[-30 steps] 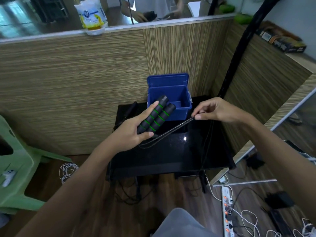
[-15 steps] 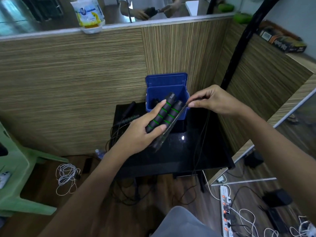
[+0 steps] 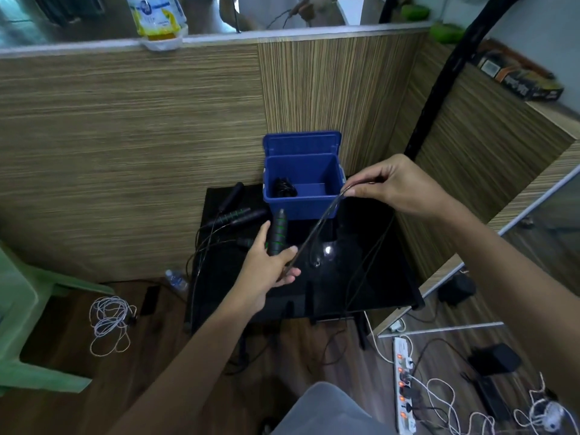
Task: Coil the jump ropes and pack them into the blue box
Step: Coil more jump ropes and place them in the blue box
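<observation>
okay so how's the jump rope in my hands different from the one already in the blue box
The jump rope in hand is stretched out: the left hand grips its handles, the right hand pinches its cord. The rope in the blue box lies bundled up, untouched. Both look black.

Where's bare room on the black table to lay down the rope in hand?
Bare glass lies on the black table's near-right part, between the right hand's hanging cord and the right edge. The far-left is crowded with spare rope handles and cords; the blue box takes the back. The left hand occupies the middle.
</observation>
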